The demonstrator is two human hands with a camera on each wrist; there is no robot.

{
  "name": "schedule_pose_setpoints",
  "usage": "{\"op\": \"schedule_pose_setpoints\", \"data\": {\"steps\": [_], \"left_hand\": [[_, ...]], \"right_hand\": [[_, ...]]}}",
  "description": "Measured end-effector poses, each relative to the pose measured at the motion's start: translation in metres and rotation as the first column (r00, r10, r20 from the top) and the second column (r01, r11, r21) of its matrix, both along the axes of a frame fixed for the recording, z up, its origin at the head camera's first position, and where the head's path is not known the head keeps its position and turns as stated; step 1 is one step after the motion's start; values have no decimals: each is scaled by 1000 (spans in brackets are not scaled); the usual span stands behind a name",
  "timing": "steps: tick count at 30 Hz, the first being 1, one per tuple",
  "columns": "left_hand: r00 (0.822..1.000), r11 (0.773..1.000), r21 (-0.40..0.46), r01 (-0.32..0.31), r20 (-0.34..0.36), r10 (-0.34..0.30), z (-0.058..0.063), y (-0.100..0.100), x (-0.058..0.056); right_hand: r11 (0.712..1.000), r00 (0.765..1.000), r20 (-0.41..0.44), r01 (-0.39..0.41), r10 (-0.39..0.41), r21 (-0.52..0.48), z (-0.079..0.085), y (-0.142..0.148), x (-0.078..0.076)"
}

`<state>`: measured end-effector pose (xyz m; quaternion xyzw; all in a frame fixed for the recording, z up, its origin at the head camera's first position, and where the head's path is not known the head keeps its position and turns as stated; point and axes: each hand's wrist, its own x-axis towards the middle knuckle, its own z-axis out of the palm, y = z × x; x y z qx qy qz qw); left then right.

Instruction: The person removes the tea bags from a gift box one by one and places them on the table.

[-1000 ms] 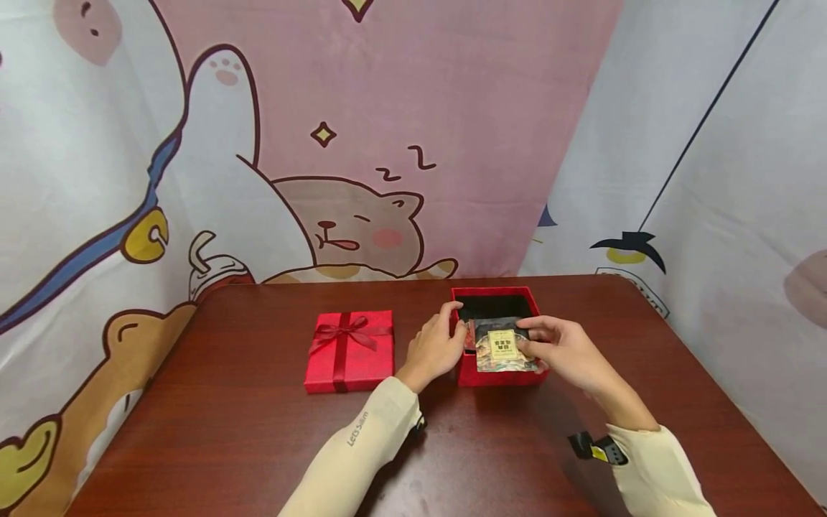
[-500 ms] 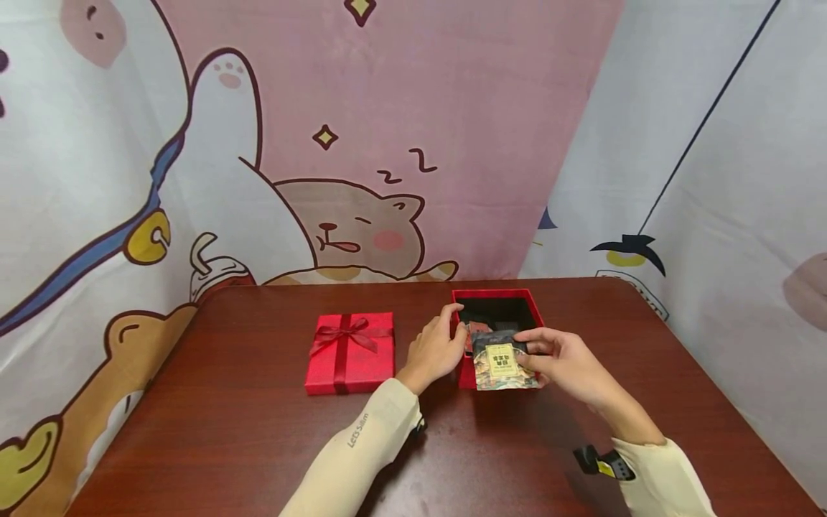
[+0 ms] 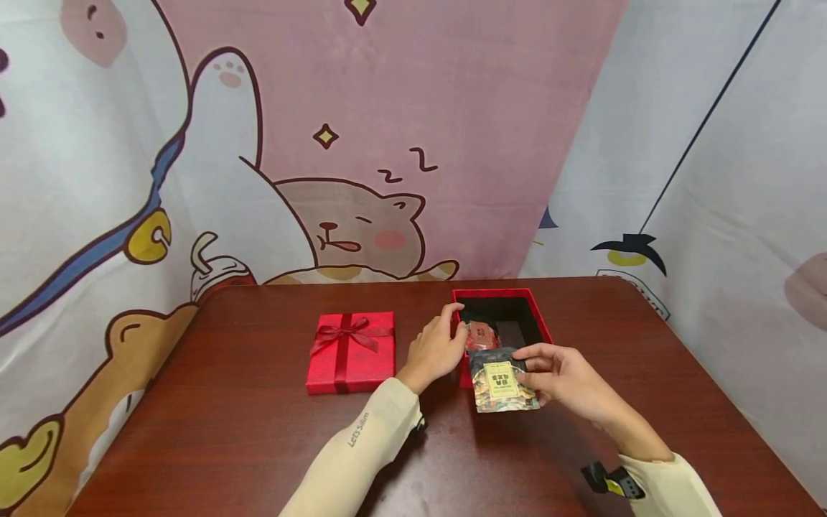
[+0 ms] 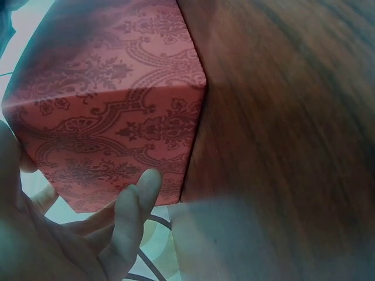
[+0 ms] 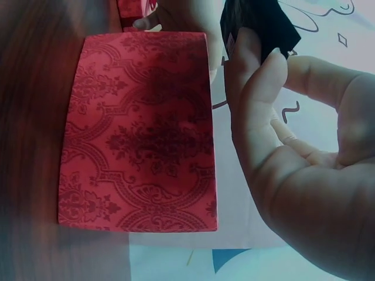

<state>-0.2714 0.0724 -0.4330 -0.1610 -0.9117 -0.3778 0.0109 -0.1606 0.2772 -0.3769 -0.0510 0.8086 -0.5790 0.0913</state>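
I've got brown wood table [image 3: 258, 452], cartoon-cat backdrop [image 3: 491, 108], right hand [image 3: 571, 380] pinching printed pouch [image 3: 502, 383], left hand [image 3: 434, 350] holding red gift box [image 5: 140, 134]

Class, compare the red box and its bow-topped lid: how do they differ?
The red box is deep and open-topped; the lid is shallow. The lid bears a ribbon bow; the box shows none. The left hand holds the box; the lid lies apart from it. Both are red.

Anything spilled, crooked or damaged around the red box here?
Nothing stands out. The red box stands upright, the ribboned lid lies flat on the table, and the packet the right hand pinches shows no tear.
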Motion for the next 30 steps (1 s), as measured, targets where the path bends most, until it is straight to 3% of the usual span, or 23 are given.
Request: {"op": "schedule_pose_setpoints", "data": {"steps": [12, 21, 30], "left_hand": [[1000, 1000, -2, 7, 5, -7, 1, 1, 1], [1000, 1000, -18, 4, 7, -4, 1, 1, 1], [1000, 1000, -7, 3, 1, -3, 0, 0, 0]], "right_hand": [[998, 998, 1, -58, 58, -11, -8, -4, 8], [991, 991, 47, -122, 125, -60, -20, -7, 13], [991, 990, 63, -128, 130, -33, -34, -8, 15]]}}
